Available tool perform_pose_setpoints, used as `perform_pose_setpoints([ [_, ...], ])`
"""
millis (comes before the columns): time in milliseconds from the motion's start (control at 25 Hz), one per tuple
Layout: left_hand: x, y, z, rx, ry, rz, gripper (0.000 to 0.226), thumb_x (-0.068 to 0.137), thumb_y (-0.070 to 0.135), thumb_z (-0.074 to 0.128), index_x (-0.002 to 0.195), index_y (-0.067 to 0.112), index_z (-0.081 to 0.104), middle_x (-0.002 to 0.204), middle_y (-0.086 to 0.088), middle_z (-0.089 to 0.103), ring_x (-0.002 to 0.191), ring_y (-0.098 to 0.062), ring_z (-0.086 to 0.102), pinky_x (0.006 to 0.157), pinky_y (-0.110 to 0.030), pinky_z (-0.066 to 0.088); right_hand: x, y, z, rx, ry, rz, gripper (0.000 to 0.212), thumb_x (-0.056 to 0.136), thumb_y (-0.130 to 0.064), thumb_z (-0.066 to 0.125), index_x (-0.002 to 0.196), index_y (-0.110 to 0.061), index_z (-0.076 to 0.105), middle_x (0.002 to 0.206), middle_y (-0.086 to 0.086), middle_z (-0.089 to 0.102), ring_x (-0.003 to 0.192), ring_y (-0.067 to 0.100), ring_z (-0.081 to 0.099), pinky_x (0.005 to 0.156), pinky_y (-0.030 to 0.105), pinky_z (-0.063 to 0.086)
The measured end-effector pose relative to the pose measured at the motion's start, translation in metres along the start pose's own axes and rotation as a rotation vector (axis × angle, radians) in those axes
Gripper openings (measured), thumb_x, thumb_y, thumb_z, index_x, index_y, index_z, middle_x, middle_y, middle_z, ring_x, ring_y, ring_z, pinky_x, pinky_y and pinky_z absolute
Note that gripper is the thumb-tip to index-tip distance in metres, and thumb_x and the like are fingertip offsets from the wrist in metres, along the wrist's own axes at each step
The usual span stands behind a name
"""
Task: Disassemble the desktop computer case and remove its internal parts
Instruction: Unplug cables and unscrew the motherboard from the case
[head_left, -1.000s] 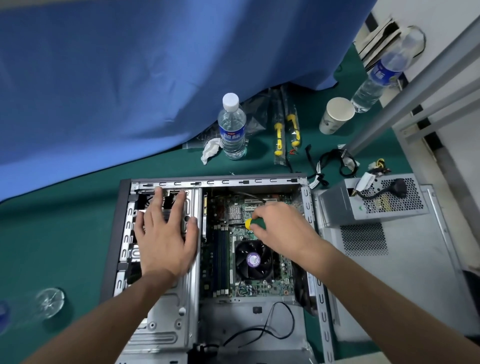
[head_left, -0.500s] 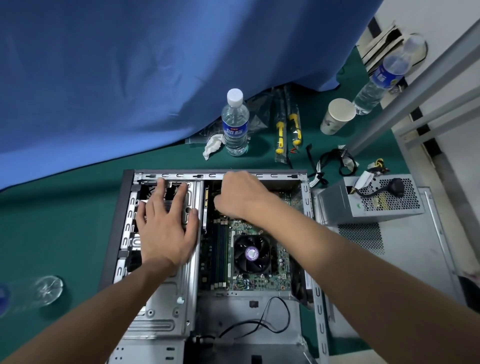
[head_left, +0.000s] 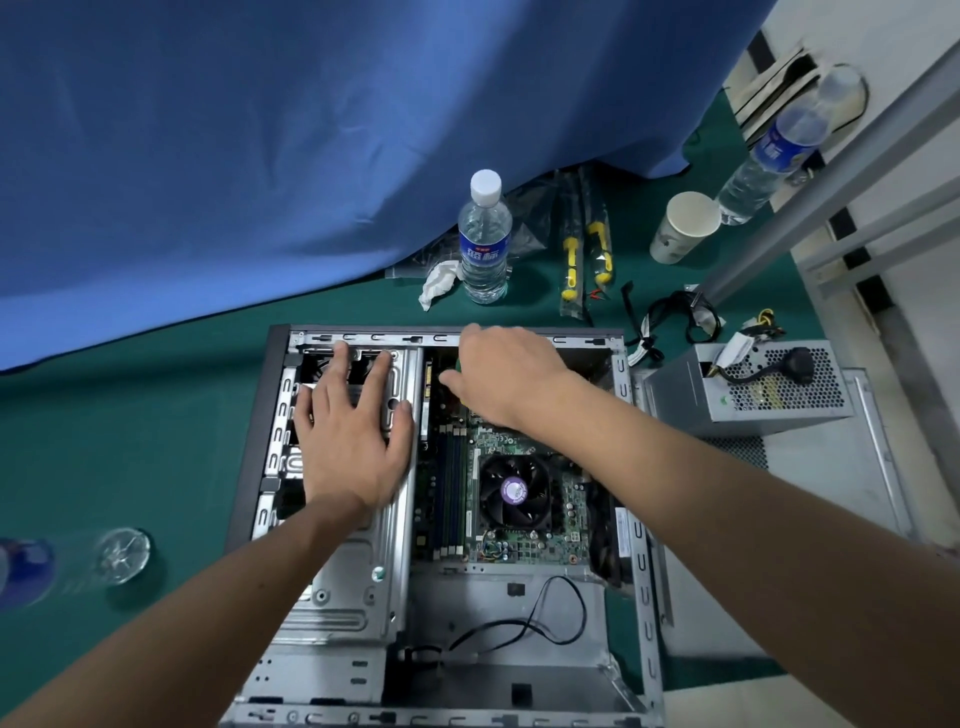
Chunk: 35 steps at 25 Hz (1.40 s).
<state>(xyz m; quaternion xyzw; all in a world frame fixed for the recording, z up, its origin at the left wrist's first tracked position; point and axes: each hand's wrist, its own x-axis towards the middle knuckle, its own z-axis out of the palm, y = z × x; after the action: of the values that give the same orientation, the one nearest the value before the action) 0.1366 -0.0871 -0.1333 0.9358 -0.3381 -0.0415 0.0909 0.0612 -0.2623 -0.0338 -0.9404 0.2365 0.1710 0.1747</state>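
The open desktop case (head_left: 258, 447) lies flat on the green mat. Inside it sit the motherboard (head_left: 524, 543), its black CPU fan (head_left: 514, 491) and a metal drive cage (head_left: 358, 587) on the left. My left hand (head_left: 353, 447) rests flat on the drive cage with its fingers spread. My right hand (head_left: 504, 374) is curled round a green-handled screwdriver (head_left: 459, 364) at the far left corner of the motherboard; the tip is hidden under the hand. A loose black cable (head_left: 524, 623) lies on the case floor near me.
The removed power supply (head_left: 753, 395) sits on a grey side panel (head_left: 831, 493) to the right. Beyond the case are a water bottle (head_left: 484, 244), bagged yellow tools (head_left: 584, 254), a paper cup (head_left: 683, 226) and loose cables (head_left: 675, 317). A bottle (head_left: 78, 561) lies at left. A blue curtain (head_left: 260, 145) hangs behind.
My right hand moved with the screwdriver from the middle of the motherboard to its far left corner. My left hand stayed on the drive cage.
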Motion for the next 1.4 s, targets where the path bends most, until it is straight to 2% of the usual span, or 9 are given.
perform_pose_setpoints([
  [240,0.001,-0.001,0.002,-0.005,0.006,0.001,0.058,0.097,0.057,0.022,0.151,0.035,0.028,0.161,-0.009,0.013,0.144,-0.026,0.023,0.119,-0.048,0.01,-0.003,0.013,-0.016,-0.131,-0.199,-0.153,0.014,0.098,-0.027,0.049,0.098,-0.016,0.04,0.083,-0.001,0.047,0.083,0.026,0.047,0.068,0.035,0.034],
  [400,0.0,-0.002,0.003,0.001,0.012,0.004,0.058,0.097,0.056,0.023,0.15,0.035,0.028,0.161,-0.01,0.014,0.143,-0.026,0.024,0.119,-0.049,0.011,-0.002,0.003,-0.012,-0.153,-0.106,-0.065,0.026,0.1,-0.037,0.046,0.106,-0.014,0.054,0.11,0.008,0.063,0.097,0.031,0.056,0.072,0.035,0.037],
  [520,0.0,-0.001,0.003,-0.007,0.012,0.0,0.058,0.096,0.057,0.023,0.15,0.035,0.029,0.161,-0.009,0.014,0.144,-0.026,0.023,0.119,-0.048,0.011,0.001,-0.01,-0.004,-0.246,-0.074,-0.184,0.03,0.101,-0.035,0.045,0.113,-0.01,0.058,0.117,0.011,0.064,0.106,0.034,0.059,0.073,0.035,0.035],
  [720,-0.001,-0.001,0.002,-0.023,0.007,0.003,0.058,0.097,0.057,0.024,0.15,0.035,0.029,0.162,-0.009,0.013,0.144,-0.026,0.022,0.119,-0.048,0.01,0.0,-0.013,-0.012,-0.296,-0.17,-0.436,0.013,0.093,-0.013,0.054,0.102,-0.022,0.057,0.103,0.003,0.046,0.107,0.029,0.047,0.072,0.036,0.034],
  [920,0.0,0.0,-0.001,-0.025,-0.002,-0.002,0.058,0.097,0.056,0.024,0.15,0.034,0.028,0.162,-0.01,0.012,0.144,-0.027,0.021,0.119,-0.049,0.01,-0.006,-0.021,0.002,-0.373,-0.011,-0.06,0.044,0.101,-0.05,0.038,0.116,-0.013,0.056,0.107,0.007,0.065,0.1,0.03,0.063,0.065,0.035,0.035],
  [1040,-0.002,0.0,-0.003,-0.021,-0.015,0.002,0.058,0.096,0.055,0.024,0.151,0.034,0.028,0.162,-0.01,0.012,0.144,-0.027,0.022,0.119,-0.049,0.009,-0.005,-0.014,0.004,-0.362,0.055,-0.192,0.019,0.102,-0.026,0.043,0.113,-0.015,0.055,0.11,0.005,0.062,0.098,0.029,0.059,0.066,0.037,0.038],
  [1160,-0.001,0.002,-0.003,-0.021,-0.022,-0.003,0.059,0.097,0.055,0.023,0.151,0.033,0.028,0.162,-0.011,0.011,0.144,-0.028,0.022,0.119,-0.049,0.008,-0.006,-0.006,-0.001,-0.131,-0.144,-0.295,0.034,0.087,-0.009,0.058,0.117,-0.019,0.047,0.115,0.006,0.047,0.105,0.029,0.045,0.073,0.037,0.037],
  [1320,-0.001,0.002,-0.005,-0.016,-0.034,-0.006,0.059,0.097,0.054,0.023,0.152,0.033,0.028,0.162,-0.011,0.011,0.144,-0.028,0.022,0.119,-0.05,0.009,-0.006,-0.011,0.005,-0.325,-0.001,-0.003,0.041,0.101,-0.05,0.038,0.117,-0.013,0.045,0.102,0.01,0.062,0.082,0.03,0.058,0.058,0.035,0.037],
  [1400,-0.002,0.001,-0.005,-0.02,-0.039,-0.004,0.059,0.097,0.054,0.024,0.152,0.033,0.028,0.162,-0.01,0.011,0.145,-0.028,0.021,0.119,-0.05,0.008,-0.004,-0.011,0.006,-0.379,0.049,-0.066,0.029,0.104,-0.039,0.035,0.113,-0.013,0.045,0.101,0.008,0.062,0.077,0.029,0.054,0.058,0.035,0.034],
])
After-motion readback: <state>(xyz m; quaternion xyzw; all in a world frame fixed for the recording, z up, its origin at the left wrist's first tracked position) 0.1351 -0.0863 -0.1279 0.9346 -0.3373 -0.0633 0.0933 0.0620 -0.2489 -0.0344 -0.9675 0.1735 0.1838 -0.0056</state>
